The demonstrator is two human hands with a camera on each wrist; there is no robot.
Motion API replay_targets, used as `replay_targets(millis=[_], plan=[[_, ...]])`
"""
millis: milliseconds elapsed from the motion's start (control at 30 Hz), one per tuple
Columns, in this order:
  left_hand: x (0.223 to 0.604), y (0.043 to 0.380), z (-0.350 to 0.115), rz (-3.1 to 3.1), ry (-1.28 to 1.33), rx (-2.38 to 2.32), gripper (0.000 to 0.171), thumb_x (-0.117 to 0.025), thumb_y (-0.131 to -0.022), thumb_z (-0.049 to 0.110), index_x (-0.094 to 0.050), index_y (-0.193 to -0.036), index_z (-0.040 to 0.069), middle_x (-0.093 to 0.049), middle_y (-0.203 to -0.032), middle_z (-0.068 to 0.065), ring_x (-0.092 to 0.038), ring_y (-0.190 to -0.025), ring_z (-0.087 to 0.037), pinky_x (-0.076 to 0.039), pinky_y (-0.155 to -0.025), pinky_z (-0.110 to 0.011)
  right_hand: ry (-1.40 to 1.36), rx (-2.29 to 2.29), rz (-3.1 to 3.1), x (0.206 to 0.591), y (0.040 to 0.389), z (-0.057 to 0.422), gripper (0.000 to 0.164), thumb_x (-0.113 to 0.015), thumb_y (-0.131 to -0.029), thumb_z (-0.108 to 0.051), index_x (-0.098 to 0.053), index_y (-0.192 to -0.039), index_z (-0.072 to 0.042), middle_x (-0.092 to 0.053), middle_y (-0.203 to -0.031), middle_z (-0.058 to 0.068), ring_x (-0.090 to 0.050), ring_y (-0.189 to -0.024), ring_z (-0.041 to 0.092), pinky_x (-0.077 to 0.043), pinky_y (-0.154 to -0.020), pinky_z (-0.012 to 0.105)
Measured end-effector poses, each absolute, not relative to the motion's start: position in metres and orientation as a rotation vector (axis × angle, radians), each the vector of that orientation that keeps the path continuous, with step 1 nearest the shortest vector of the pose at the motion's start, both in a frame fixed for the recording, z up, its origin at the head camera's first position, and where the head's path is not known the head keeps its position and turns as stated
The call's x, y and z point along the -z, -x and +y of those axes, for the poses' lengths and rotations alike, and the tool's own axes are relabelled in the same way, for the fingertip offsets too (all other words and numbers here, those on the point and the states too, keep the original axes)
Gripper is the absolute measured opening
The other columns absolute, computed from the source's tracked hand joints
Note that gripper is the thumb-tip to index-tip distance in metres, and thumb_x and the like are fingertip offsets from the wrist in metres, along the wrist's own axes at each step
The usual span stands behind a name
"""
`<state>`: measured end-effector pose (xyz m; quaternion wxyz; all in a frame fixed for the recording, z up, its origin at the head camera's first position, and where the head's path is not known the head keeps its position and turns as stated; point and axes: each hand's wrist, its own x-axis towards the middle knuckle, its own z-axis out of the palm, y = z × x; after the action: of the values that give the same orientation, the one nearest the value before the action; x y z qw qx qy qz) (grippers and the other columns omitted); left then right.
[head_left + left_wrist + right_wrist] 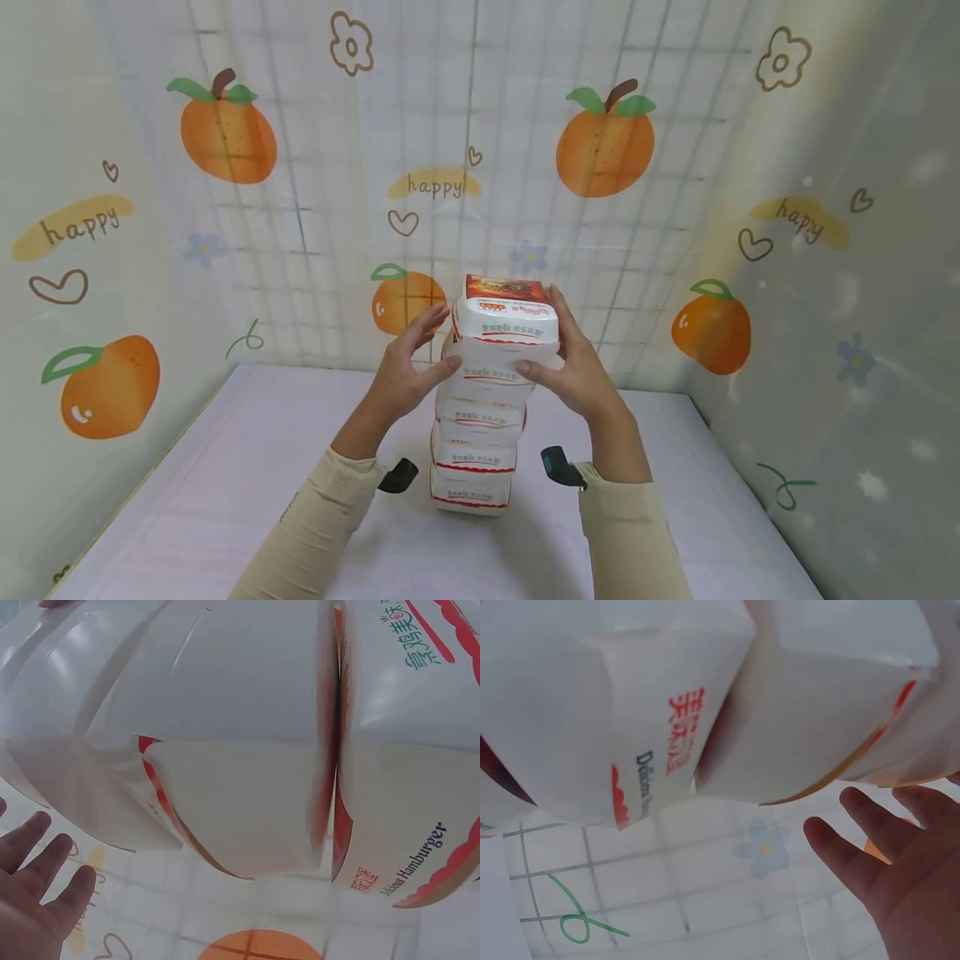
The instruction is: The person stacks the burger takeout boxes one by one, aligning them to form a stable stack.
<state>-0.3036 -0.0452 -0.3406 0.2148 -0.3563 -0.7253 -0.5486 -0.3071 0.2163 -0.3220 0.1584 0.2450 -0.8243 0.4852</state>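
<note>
A tall stack of white paper burger boxes rises from the table, with a bottom box (471, 490) and a top box (507, 327) whose lid bears a burger picture. The upper boxes sit slightly shifted to the right. To the left of the upper stack is my left hand (408, 371), fingers extended, thumb tip by the second box down (487, 372). My right hand (581, 371) is at the right side, fingers straight along the top box and thumb in front of the stack. In both wrist views the fingers are spread beside the boxes; exact contact is unclear.
A pale table (300, 433) carries the stack. Behind and beside it hangs a white curtain (510, 108) printed with oranges, with a wire grid showing through. Black wrist cameras (561, 467) stick out near the sleeves, close to the stack's lower part.
</note>
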Motion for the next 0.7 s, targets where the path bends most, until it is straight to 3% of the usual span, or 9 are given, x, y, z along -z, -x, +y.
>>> replay_targets(millis=[233, 467, 700], plan=[[0.3400, 0.3030, -0.0442, -2.030, 0.987, 1.520, 0.067, -0.069, -0.089, 0.011, -0.037, -0.148, 0.006, -0.043, -0.148, -0.012, -0.038, -0.135, -0.025, -0.033, -0.106, -0.055, -0.687, -1.384, -2.365, 0.3222, 0.3077, 0.2166, 0.109, -0.081, -0.078, -0.027, -0.004, -0.154, -0.043, -0.030, -0.155, -0.004, -0.040, -0.131, 0.029, -0.038, -0.099, 0.060], [0.3384, 0.3067, -0.0417, -2.047, 0.978, 1.553, 0.068, -0.068, -0.090, 0.014, -0.035, -0.149, 0.007, -0.041, -0.150, -0.010, -0.038, -0.135, -0.025, -0.032, -0.108, -0.053, -0.719, -1.364, -2.355, 0.3216, 0.3119, 0.2161, 0.107, -0.079, -0.080, -0.029, -0.005, -0.156, -0.038, -0.028, -0.156, -0.007, -0.040, -0.131, 0.028, -0.036, -0.102, 0.059], [0.3377, 0.3089, -0.0441, -2.023, 1.012, 1.551, 0.065, -0.064, -0.091, 0.010, -0.034, -0.149, 0.005, -0.044, -0.146, -0.015, -0.041, -0.133, -0.032, -0.032, -0.107, -0.057, -0.737, -1.362, -2.330, 0.3214, 0.3125, 0.2143, 0.104, -0.080, -0.080, -0.031, -0.008, -0.154, -0.043, -0.020, -0.157, -0.017, -0.035, -0.136, 0.022, -0.036, -0.104, 0.056]])
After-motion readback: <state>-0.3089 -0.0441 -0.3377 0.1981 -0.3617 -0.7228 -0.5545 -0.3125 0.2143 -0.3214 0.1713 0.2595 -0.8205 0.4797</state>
